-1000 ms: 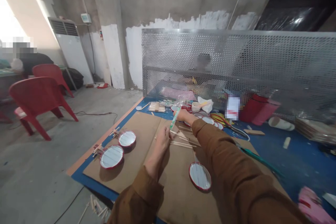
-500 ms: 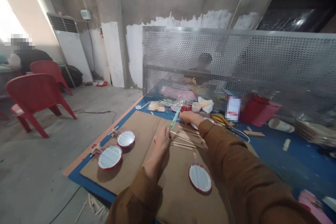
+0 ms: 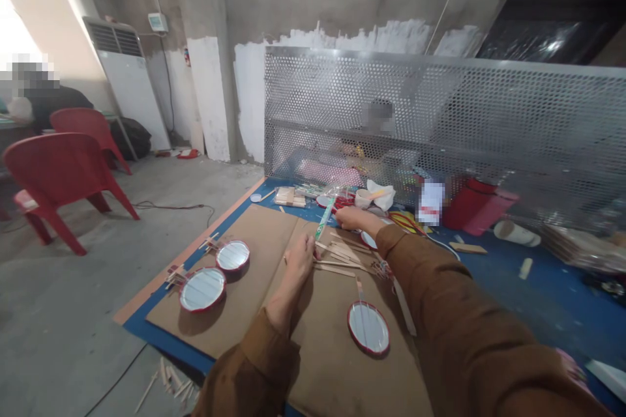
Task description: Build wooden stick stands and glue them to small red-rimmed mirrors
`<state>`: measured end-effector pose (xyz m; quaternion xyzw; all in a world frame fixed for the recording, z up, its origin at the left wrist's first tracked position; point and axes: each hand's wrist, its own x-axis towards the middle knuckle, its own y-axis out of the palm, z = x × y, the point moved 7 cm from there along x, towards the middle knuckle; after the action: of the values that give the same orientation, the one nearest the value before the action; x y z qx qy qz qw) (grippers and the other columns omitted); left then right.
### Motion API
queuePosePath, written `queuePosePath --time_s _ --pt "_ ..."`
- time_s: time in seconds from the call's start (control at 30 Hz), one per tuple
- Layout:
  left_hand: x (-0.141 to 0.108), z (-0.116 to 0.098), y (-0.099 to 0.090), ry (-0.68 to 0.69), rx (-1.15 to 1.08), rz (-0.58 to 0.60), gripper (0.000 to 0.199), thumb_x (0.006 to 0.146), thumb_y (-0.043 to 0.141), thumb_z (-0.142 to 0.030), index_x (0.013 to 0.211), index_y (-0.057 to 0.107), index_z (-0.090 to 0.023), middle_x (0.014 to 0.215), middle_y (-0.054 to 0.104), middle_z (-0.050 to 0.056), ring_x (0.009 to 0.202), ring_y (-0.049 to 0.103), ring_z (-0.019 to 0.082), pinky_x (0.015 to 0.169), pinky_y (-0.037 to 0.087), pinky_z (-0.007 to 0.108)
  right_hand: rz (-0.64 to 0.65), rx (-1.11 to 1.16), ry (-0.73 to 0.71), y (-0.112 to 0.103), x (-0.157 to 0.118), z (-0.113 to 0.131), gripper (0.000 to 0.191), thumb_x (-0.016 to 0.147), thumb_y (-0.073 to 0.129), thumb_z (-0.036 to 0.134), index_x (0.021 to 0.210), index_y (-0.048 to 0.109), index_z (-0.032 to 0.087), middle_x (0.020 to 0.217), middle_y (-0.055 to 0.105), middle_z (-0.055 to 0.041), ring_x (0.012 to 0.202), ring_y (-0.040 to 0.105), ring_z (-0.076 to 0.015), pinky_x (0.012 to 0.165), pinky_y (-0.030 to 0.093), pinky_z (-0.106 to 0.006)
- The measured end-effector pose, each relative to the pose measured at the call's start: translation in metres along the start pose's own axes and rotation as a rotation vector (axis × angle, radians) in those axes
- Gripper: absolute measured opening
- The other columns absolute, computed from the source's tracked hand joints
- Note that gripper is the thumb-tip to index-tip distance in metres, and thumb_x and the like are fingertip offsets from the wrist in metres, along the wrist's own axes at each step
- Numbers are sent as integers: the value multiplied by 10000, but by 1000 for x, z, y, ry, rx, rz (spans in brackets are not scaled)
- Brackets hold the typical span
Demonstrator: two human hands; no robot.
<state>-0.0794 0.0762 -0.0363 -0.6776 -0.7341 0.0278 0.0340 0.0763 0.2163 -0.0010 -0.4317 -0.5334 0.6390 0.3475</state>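
Note:
My left hand is closed on thin wooden sticks above the brown cardboard. Beyond it my right hand has its fingers pressed together near the upper end of a green-and-white strip; what it grips is too small to tell. More sticks lie on the cardboard between my hands. A round red-rimmed disc with a stick lies nearer me. Two similar discs, one larger and one smaller, sit at the left with stick bundles at their edges.
Behind the blue table stands a perforated metal panel, with a person beyond it. Red rolls, a paper cup and a white bowl stand or lie at the back. Red chairs are on the left.
The view has shifted slightly. My right forearm has moved a little right, showing a pale strip beside the sleeve. Both hands stay near the same sticks and green-and-white strip.

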Motion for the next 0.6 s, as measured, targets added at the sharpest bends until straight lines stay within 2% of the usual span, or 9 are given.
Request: queuePosePath --time_s 0.1,0.27,0.37,0.5,0.6 --pt "-3 -4 0 -8 7 0 350 917 431 -337 593 463 -208 602 545 18 579 461 131 630 340 270 141 -1 0 11 -2 1 301 930 567 351 1175 592 177 1197 600 -75 1010 611 -204 857 528 -401" --pt "-6 -12 -6 14 110 -41 392 919 420 -338 554 485 -209 580 525 12 573 445 132 649 329 278 279 29 -11 20 -5 -5 325 919 582 363 1165 595 151 1174 608 -65 1009 614 -224 851 530 -411" --pt "-10 -14 -8 7 132 -45 399 921 415 -355 562 500 -204 569 523 9 570 438 129 651 325 273 330 54 -7 22 -3 -7 330 915 588 362 1165 596 147 1173 608 -64 1007 615 -227 844 533 -408" --pt "-15 -19 -8 82 41 -72 382 918 409 -356 587 505 -191 611 558 15 590 462 120 641 326 254 367 80 9 22 2 -8 338 912 593 356 1178 589 148 1185 603 -69 1010 614 -225 841 534 -410" --pt "-17 -19 -7 33 42 -81 381 908 419 -330 560 486 -191 576 544 11 579 460 119 639 330 248 372 98 13 20 4 -7 339 916 590 349 1192 580 153 1192 599 -76 1009 614 -216 842 534 -411"
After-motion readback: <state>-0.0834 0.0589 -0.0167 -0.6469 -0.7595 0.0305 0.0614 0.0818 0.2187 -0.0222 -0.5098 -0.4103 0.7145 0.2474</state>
